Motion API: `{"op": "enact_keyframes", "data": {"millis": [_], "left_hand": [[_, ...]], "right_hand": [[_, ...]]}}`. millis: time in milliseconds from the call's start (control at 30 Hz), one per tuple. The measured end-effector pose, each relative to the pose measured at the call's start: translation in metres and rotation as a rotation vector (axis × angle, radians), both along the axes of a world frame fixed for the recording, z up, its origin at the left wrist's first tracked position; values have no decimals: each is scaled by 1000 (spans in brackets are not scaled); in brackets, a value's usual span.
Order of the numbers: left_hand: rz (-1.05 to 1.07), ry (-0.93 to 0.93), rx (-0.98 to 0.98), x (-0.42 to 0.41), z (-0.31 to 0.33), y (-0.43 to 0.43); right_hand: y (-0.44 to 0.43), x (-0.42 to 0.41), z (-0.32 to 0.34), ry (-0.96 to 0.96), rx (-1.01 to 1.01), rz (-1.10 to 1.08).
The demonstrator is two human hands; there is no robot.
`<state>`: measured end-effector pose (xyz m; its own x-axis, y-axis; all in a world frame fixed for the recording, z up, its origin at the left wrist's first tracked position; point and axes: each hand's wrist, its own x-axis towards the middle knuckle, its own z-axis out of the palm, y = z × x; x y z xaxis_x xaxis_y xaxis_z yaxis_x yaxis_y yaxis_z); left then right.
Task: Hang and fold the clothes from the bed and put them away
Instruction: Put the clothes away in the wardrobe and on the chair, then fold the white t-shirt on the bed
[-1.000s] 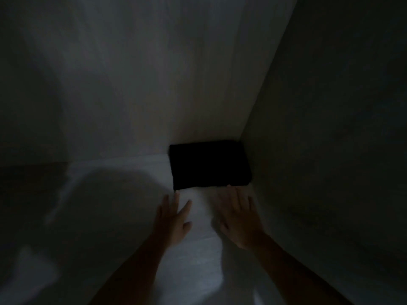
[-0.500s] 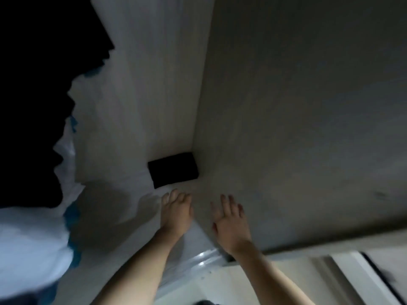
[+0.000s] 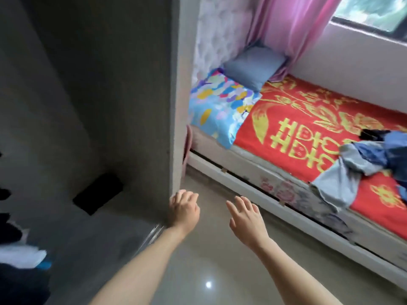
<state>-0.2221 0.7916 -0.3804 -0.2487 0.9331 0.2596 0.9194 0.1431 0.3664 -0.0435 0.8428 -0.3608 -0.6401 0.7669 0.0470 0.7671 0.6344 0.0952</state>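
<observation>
- Wardrobe (image 3: 88,106): dark inside, fills left of view.
- Bed (image 3: 264,186): on the right, red/gold cover.
- Clothes (image 3: 361,159): blue/grey heap at bed's near edge, one piece hanging over the side.
- Black fold (image 3: 98,192): flat on wardrobe bottom, back corner.
- R hand (image 3: 246,219): empty, fingers spread, over floor (image 3: 209,256) betw. wardrobe & bed.
- L hand (image 3: 184,211): empty, fingers loosely bent, just beside wardrobe's front edge.

my bare left hand (image 3: 184,209) and bare right hand (image 3: 246,219) reach forward on outstretched forearms (palms down), fingers relaxed and loosely spread, holding nothing.
</observation>
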Motion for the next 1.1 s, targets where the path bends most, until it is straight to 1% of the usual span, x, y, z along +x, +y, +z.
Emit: {"op": "enact_keyframes", "data": {"millis": [100,133,267,300,333,367,400,433,467,533,567,633,667,800,833,933,1000,1067,1100], "left_hand": [[-121,-33,-2,57,36,-5],[-170,-43,-13,89,48,-11],[-301,-98,13,179,64,-31],[-327,-121,20,205,63,-38],[-386,-173,-31,241,66,-46],[-394,-222,-39,265,63,-52],[-467,-283,-88,309,67,-60],[-465,-295,-118,322,64,-62],[-543,-277,-152,357,69,-70],[-668,-251,-159,401,73,-81],[-761,-253,-161,431,79,-93],[-878,-257,-175,463,90,-111],[-974,-252,-164,485,98,-124],[-1276,-228,-155,540,118,-162],[-1316,-208,-148,547,123,-169],[-1501,-180,-72,579,130,-204],[-1621,-147,-16,594,133,-229],[-1729,-144,40,605,132,-251],[-1789,-103,44,610,130,-261]], "right_hand": [[-22,80,30,67,26,-165],[-36,116,38,101,25,-224],[-89,208,60,143,29,-361],[-105,234,64,131,24,-398],[-124,269,70,131,64,-457],[-139,290,74,118,67,-502],[-167,329,81,101,107,-595],[-175,337,85,94,113,-621],[-201,363,88,70,144,-695],[-237,390,93,39,176,-795],[-262,407,97,31,206,-879],[-293,421,102,41,283,-961],[-315,431,104,43,329,-1013],[-379,446,121,32,414,-1216],[-390,448,125,27,431,-1251],[-439,461,140,-31,453,-1459],[-467,470,147,-57,394,-1657],[-494,480,143,-27,226,-1836],[-509,484,136,-27,133,-1906]]}}
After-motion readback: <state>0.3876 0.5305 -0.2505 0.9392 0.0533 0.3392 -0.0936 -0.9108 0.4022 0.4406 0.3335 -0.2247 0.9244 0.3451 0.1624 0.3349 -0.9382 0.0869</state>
